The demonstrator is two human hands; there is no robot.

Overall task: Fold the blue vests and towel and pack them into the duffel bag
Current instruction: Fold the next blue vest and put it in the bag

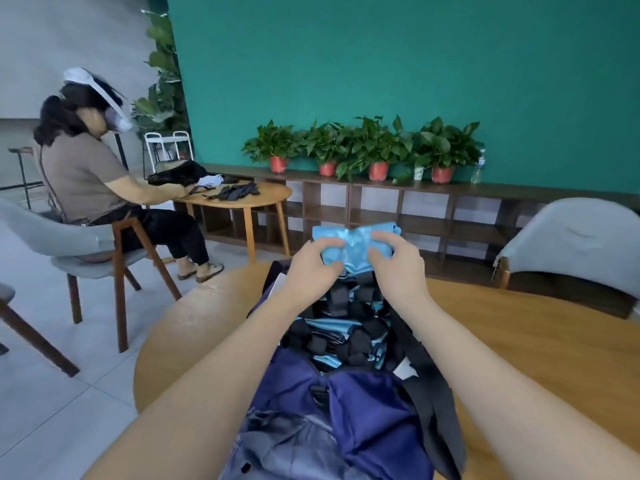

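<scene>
table [540, 344]: round wood, bare right side, near edge out of frame
duffel bag [367, 407]: navy, open, blue vests [346, 327] packed inside
towel [353, 247]: light blue, held above bag's far end
left hand [311, 268]: pinching towel
right hand [398, 265]: gripping towel too
writing: can't read any

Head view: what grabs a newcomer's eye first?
Centre frame, both hands, left and right, grip a folded light-blue cloth above the open navy duffel bag on the round wooden table. Inside the bag lie blue vests with black patches. At left, a seated person wearing a headset works at another table.
</scene>
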